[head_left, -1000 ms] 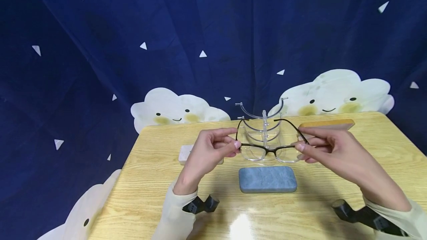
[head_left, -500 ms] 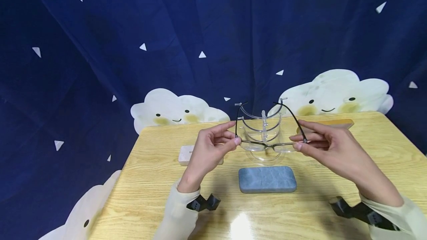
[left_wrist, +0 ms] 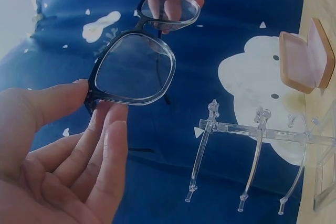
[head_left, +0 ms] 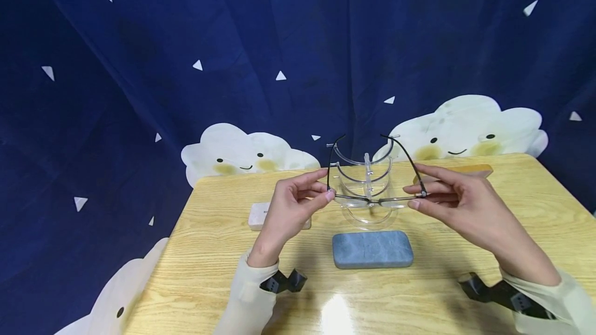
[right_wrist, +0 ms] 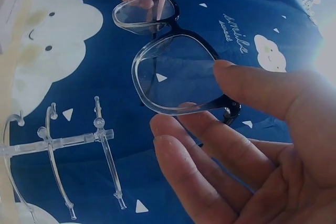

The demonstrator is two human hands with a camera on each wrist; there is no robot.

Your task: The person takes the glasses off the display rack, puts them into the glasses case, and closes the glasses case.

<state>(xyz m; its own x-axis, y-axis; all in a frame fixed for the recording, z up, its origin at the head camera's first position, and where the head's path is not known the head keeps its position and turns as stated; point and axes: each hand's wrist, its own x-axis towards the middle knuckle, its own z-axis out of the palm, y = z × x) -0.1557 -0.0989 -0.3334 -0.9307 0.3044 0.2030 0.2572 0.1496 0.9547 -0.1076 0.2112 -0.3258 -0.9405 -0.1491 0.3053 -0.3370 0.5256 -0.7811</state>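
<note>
A pair of eyeglasses (head_left: 371,202) with a dark upper frame and clear lower rims hangs above the table, temples unfolded and pointing away. My left hand (head_left: 298,206) pinches its left hinge corner between thumb and fingers; my right hand (head_left: 458,206) pinches the right one. Behind the glasses stands a clear tiered eyeglass stand (head_left: 368,174), its curved arms bare; the temples overlap its top arm in the head view. In the left wrist view the lens (left_wrist: 135,67) is seen close up, and the stand (left_wrist: 262,127) sits lower right. The right wrist view shows the stand (right_wrist: 58,142) at left.
A blue glasses case (head_left: 372,249) lies closed in front of the stand. To the left is a pale case (head_left: 257,216), partly behind my left hand. An orange case (left_wrist: 299,64) stands open at the back right of the wooden table (head_left: 205,257). A dark blue curtain hangs behind.
The glasses have tilted: their temple tips rose from the stand's middle to its top arm, and the lenses now look flatter. Both hands keep their pinch and have shifted slightly.
</note>
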